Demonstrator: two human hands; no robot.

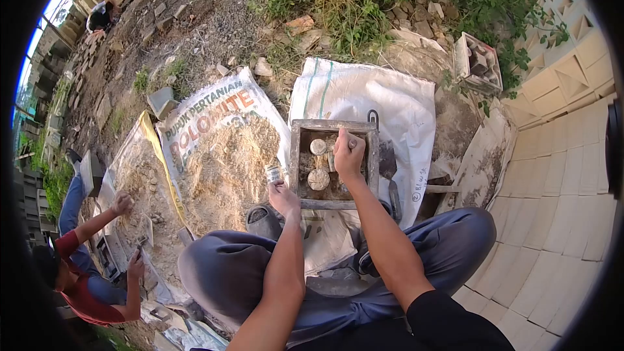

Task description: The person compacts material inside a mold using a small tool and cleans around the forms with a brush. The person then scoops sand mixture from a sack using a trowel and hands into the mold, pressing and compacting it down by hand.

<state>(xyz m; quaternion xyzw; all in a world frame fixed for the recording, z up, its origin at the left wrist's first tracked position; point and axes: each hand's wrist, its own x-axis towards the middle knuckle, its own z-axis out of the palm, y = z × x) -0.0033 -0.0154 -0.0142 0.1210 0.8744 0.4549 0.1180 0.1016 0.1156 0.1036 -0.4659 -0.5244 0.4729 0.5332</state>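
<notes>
Here's the left grip (285,196), fingers closed on a small printed can (273,173), holding it just outside the left wall of a wooden frame (296,156). And the right grip (350,151) is down inside that frame: fingers curled, back of the hand uppermost, and I can't tell whether anything is pinched beneath them. Just left of the right grip, two round pale pieces (318,179) sit in the frame, one nearer, one farther off. Beyond and to the right of the right grip spreads a white sack (403,117). Swing left of the left grip: a lettered sack (227,91), sandy material (227,162) heaped over it. Farther left, a co-worker (97,296) in a red shirt, both arms out in front. Well right of the right grip, pale blocks (533,240) in rows; ahead, past the sacks, green plants (364,0).
</notes>
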